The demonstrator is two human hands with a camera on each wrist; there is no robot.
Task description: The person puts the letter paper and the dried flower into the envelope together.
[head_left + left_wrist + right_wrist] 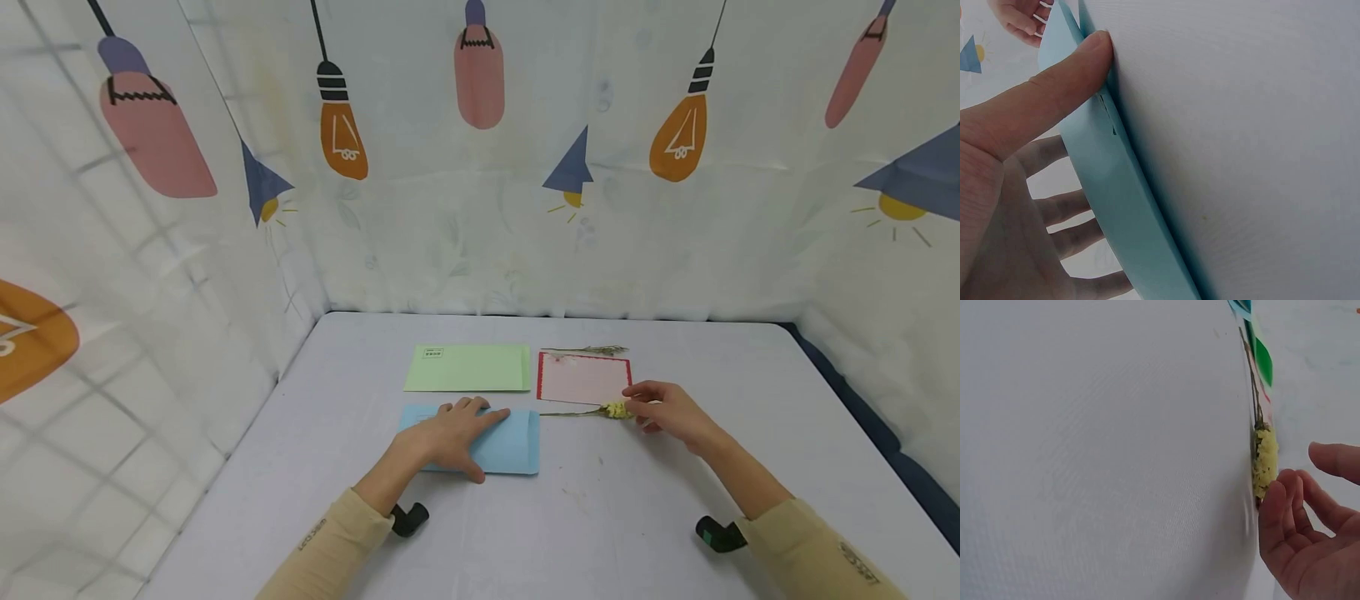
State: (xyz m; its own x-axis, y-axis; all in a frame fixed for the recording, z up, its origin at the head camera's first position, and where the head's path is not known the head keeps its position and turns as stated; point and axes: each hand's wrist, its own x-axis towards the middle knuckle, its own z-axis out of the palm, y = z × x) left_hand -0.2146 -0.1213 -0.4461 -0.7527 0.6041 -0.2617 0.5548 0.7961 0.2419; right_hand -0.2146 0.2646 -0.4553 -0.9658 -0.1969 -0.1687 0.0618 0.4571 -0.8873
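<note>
A light-blue envelope [506, 446] lies on the table under my left hand [453, 435]. The fingers are spread over it, and the thumb [1079, 69] touches its near long edge in the left wrist view. My right hand [667, 410] is at the flower end of a yellow dried-flower sprig [617, 410], loosely bent, thumb apart from the fingers. In the right wrist view the fingertips [1274, 494] are beside the yellow blossom [1265, 459]; whether they touch it I cannot tell. Just behind the sprig lies a pink card [581, 379] with a red border.
Beyond the blue envelope is a pale-green envelope [468, 369]. Another thin dried sprig [600, 350] lies along the card's far edge. The white table [585, 533] meets a patterned curtain [480, 242] at the back and left.
</note>
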